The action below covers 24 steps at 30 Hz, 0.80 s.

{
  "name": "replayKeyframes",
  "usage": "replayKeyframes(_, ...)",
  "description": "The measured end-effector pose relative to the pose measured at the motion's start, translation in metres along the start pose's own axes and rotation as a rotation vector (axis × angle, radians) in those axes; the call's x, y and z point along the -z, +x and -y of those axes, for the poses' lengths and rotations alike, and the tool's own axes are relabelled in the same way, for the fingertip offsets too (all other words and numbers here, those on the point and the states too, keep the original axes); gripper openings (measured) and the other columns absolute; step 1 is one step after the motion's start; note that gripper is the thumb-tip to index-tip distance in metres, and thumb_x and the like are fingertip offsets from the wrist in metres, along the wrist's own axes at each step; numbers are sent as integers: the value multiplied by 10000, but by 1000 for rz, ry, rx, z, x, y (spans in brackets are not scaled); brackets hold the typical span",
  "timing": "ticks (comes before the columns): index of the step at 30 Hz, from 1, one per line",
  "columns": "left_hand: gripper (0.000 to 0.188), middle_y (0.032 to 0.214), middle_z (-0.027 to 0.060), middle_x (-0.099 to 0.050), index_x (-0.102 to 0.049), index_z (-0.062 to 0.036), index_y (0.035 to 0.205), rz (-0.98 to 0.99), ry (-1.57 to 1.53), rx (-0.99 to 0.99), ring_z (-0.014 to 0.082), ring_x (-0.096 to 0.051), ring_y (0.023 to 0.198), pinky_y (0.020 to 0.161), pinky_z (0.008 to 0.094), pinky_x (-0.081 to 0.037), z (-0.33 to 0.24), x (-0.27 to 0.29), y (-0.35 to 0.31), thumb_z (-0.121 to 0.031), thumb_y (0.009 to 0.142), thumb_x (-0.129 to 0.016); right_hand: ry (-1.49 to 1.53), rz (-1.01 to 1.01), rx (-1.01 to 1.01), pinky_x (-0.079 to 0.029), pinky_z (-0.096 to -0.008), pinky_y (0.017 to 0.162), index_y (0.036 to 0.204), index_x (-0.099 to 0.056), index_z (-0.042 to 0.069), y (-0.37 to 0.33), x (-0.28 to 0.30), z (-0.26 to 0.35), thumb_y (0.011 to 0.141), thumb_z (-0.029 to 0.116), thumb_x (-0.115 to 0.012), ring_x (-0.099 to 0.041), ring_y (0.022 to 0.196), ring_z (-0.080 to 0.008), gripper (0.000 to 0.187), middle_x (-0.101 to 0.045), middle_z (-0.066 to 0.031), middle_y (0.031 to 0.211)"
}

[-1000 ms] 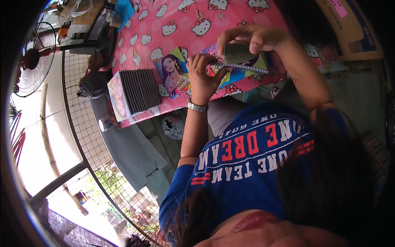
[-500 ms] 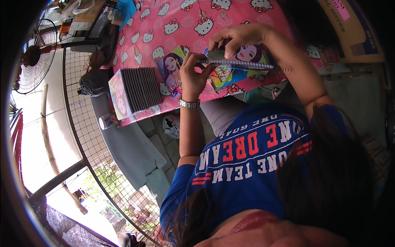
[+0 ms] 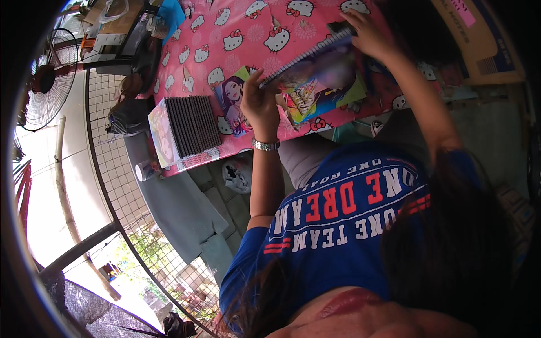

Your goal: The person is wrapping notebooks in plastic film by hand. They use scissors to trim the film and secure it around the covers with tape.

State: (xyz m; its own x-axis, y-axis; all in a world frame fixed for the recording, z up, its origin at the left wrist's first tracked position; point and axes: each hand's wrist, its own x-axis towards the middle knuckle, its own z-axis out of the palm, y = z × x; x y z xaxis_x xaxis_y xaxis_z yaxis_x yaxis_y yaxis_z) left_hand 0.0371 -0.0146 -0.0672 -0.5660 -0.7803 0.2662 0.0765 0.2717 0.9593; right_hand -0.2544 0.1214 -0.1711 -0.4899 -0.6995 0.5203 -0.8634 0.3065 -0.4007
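Note:
A spiral notebook (image 3: 332,63) with a colourful cover is held tilted above the table, its coil edge up and slanting toward the far right. My left hand (image 3: 260,107) grips the coil's left end between thumb and fingers. At the coil's right end, my right hand (image 3: 365,35) is closed around a small dark flat thing (image 3: 339,26), whose kind I cannot make out. Under the notebook lie bright printed covers (image 3: 301,101), partly hidden. Another printed cover or notebook (image 3: 232,93) with a drawn figure is just left of my left hand.
A stack of spiral notebooks (image 3: 194,125) stands at the table's left front corner. The pink patterned tablecloth (image 3: 236,39) has torn spots. A cardboard box (image 3: 479,45) is at the far right, a fan (image 3: 48,79) at the left, and a white cup (image 3: 144,170) beside the corner.
My right hand has moved away and to the right with the dark thing, from the coil's left part to its right end. The notebook has tilted, its right end raised farther back.

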Motion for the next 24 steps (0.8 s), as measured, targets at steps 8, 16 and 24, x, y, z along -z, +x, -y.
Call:
replayKeyframes(8, 161, 895, 39, -643, -652, 30, 1068, -128, 417, -70, 96, -580, 668, 651, 247, -522, 15, 12, -8, -100, 984, -605, -395, 232, -169, -437, -466, 1020, 1317, -528, -22, -118, 31, 49, 881, 254, -640, -509, 1253, -368, 527, -540, -206, 1342)
replayKeyframes(16, 202, 830, 64, -664, -627, 11, 1056, -116, 294, -98, 101, -671, 704, 567, 231, -489, 27, 5, -5, -114, 917, -704, -84, 135, -136, -492, -392, 959, 1197, -639, 1, -108, 44, 42, 816, 108, -680, -599, 1137, -310, 397, -637, -150, 1172)
replayKeyframes(24, 94, 744, 89, -622, -666, -1, 926, -129, 548, -215, 143, -609, 597, 528, 252, -464, 18, 2, -13, -80, 897, -709, 667, -11, 318, -522, -369, 909, 1145, -669, 3, -30, 62, 180, 785, 35, -705, -616, 1037, -274, 364, -629, -108, 1120)
